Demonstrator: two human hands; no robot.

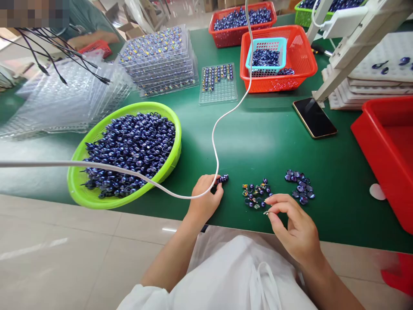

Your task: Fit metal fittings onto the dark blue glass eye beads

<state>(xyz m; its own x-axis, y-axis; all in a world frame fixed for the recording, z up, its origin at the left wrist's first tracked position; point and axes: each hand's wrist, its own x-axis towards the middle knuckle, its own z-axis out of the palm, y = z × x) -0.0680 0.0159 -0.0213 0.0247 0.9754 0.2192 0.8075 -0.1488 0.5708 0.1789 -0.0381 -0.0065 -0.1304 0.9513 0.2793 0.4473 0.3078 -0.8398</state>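
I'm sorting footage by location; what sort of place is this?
Probably an assembly workshop: a round green plastic basket heaped with shiny blue pieces, stacked clear plastic trays, and a flat green worktable.

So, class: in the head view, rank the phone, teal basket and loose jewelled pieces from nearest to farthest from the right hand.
1. Loose jewelled pieces: just left of the right hand.
2. Phone: beyond, slightly right.
3. Teal basket: farther back, inside a red basket.
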